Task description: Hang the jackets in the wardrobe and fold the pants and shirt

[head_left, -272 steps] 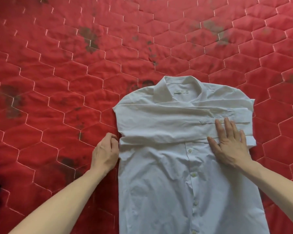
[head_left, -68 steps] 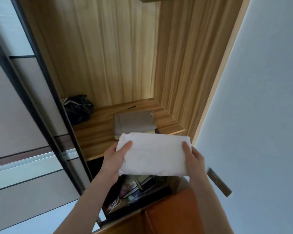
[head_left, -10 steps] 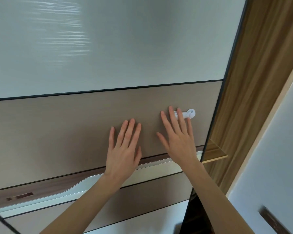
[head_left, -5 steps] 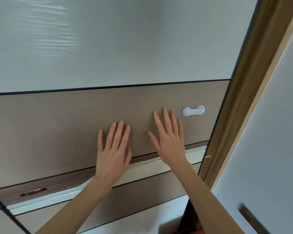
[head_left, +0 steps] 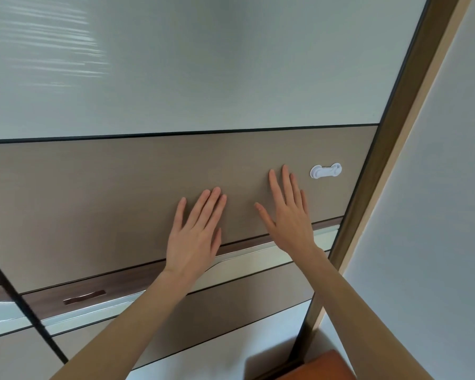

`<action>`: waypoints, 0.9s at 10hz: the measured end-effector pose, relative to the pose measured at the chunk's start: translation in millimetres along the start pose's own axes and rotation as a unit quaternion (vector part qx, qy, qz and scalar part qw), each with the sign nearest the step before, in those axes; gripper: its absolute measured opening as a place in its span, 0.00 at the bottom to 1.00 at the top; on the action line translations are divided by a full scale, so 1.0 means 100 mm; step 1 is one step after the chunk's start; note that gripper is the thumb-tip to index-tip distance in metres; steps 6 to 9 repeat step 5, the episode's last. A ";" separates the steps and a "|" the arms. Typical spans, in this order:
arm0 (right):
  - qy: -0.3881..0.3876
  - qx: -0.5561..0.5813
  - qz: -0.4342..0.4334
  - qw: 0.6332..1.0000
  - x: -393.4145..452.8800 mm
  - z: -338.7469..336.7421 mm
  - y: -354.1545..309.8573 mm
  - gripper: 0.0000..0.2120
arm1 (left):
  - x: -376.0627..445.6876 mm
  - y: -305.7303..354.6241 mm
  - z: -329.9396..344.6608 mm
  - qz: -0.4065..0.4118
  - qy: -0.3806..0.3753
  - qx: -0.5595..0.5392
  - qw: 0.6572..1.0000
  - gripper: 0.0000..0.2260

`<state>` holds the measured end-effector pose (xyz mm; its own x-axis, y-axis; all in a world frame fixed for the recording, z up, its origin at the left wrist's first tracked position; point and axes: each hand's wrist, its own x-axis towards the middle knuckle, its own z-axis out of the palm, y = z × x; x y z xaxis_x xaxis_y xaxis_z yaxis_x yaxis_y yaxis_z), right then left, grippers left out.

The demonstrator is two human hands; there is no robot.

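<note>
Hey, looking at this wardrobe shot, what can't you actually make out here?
Head view only:
- Wardrobe inside, with any clothes: hidden behind the sliding door.
- Palms: both the left hand and the right hand lie flat on the door, so only their backs show.
- Door top and left end: cut off by the frame edges.
- Whether the door meets the frame at the bottom: right forearm and orange surface cover it.

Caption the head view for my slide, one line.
Left hand and right hand pressed flat on the sliding wardrobe door, beside a white child lock.
</note>
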<state>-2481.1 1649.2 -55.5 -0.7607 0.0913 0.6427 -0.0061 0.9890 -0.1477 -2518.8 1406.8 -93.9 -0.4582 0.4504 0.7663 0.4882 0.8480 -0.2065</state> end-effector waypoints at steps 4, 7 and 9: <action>-0.001 -0.031 0.039 0.999 -0.30 -0.32 -0.24 0.34 | -0.10 0.02 -0.42 0.043 -0.009 -0.135 0.990 0.28; -0.007 -0.043 0.075 0.996 -0.53 -0.44 -0.45 0.35 | -0.19 -0.04 -0.59 0.026 -0.003 -0.179 0.983 0.28; -0.007 -0.043 0.075 0.996 -0.53 -0.44 -0.45 0.35 | -0.19 -0.04 -0.59 0.026 -0.003 -0.179 0.983 0.28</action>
